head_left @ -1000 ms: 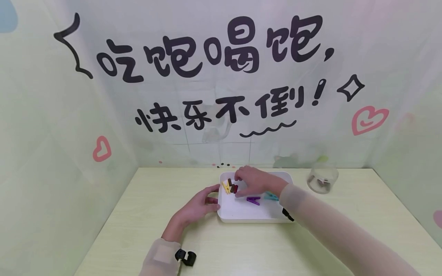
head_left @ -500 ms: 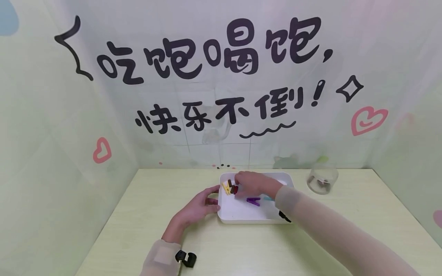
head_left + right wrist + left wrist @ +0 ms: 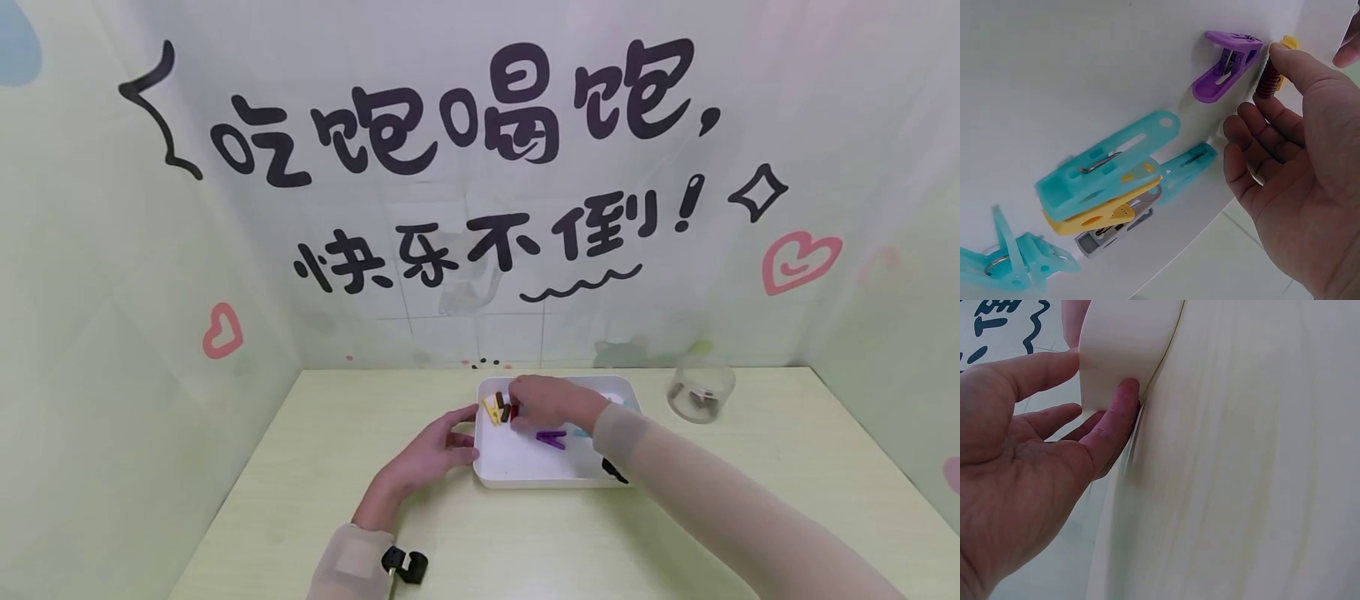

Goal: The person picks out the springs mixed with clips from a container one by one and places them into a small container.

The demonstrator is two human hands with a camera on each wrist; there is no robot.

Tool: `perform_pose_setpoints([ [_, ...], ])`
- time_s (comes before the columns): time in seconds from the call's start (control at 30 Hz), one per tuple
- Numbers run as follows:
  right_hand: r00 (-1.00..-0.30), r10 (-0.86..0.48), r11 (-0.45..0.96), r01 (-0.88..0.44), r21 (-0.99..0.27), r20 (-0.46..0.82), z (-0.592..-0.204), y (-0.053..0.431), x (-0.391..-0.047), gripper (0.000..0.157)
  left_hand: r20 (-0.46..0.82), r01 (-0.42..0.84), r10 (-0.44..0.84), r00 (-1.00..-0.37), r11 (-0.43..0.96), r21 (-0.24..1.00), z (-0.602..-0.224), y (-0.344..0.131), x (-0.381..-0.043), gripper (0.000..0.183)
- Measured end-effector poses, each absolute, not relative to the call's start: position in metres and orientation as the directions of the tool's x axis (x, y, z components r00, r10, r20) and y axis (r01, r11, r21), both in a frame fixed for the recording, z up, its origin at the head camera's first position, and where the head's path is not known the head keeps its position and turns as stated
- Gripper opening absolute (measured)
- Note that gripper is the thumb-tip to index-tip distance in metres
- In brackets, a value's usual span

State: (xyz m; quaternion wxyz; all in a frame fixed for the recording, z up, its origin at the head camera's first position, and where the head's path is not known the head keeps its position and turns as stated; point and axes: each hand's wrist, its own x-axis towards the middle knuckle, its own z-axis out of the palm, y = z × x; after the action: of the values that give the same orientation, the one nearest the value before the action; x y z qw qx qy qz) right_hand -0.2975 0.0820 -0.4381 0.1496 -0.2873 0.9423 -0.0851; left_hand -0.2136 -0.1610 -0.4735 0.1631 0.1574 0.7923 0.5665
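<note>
My right hand (image 3: pixel 551 402) reaches into the white tray (image 3: pixel 525 482). In the right wrist view, its thumb and forefinger pinch a small dark red ribbed piece (image 3: pixel 1268 80). Just left of it in the head view lie small brown pieces (image 3: pixel 502 401) and a yellow clothespin (image 3: pixel 492 410). A purple clothespin (image 3: pixel 551 439) rests nearer the tray's front. My left hand (image 3: pixel 431 450) touches the tray's left wall, its fingertips against the outside (image 3: pixel 1110 356). Under the right palm, the right wrist view has teal clothespins (image 3: pixel 1110 165), a yellow one (image 3: pixel 1088 220) and a grey one (image 3: pixel 1119 228).
A clear round jar (image 3: pixel 701 396) with a few dark pieces inside stands right of the tray, near the back of the pale wooden table (image 3: pixel 510 542). A printed curtain (image 3: pixel 480 333) hangs behind and along both sides.
My right hand has lowered into the tray, and its spread thumb and fingers have closed on the dark red piece. My left hand stays at the tray's left wall.
</note>
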Motion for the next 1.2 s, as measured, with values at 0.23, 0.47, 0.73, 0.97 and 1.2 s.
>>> perform_pose_setpoints([
  [0.23, -0.784, -0.575, 0.812, -0.509, -0.286, -0.236, -0.430, 0.089, -0.295, 0.019, -0.093, 0.054, 0.413, -0.906, 0.331, 0.942, -0.471, -0.159, -0.212, 0.072],
  [0.47, -0.764, -0.611, 0.780, -0.536, -0.323, -0.209, -0.414, 0.096, -0.290, 0.023, -0.102, 0.043, 0.410, -0.906, 0.330, 0.943, -0.470, -0.160, -0.211, 0.072],
  [0.73, -0.748, -0.647, 0.729, -0.548, -0.410, -0.152, -0.402, 0.108, -0.284, 0.030, -0.094, 0.052, 0.412, -0.906, 0.331, 0.942, -0.472, -0.160, -0.213, 0.073],
  [0.97, -0.757, -0.646, 0.707, -0.545, -0.451, -0.096, -0.399, 0.120, -0.281, 0.032, -0.088, 0.061, 0.408, -0.909, 0.337, 0.939, -0.470, -0.159, -0.212, 0.072],
  [1.2, -0.781, -0.622, 0.693, -0.514, -0.506, -0.059, -0.398, 0.134, -0.277, 0.033, -0.093, 0.054, 0.391, -0.916, 0.351, 0.935, -0.470, -0.158, -0.211, 0.072],
])
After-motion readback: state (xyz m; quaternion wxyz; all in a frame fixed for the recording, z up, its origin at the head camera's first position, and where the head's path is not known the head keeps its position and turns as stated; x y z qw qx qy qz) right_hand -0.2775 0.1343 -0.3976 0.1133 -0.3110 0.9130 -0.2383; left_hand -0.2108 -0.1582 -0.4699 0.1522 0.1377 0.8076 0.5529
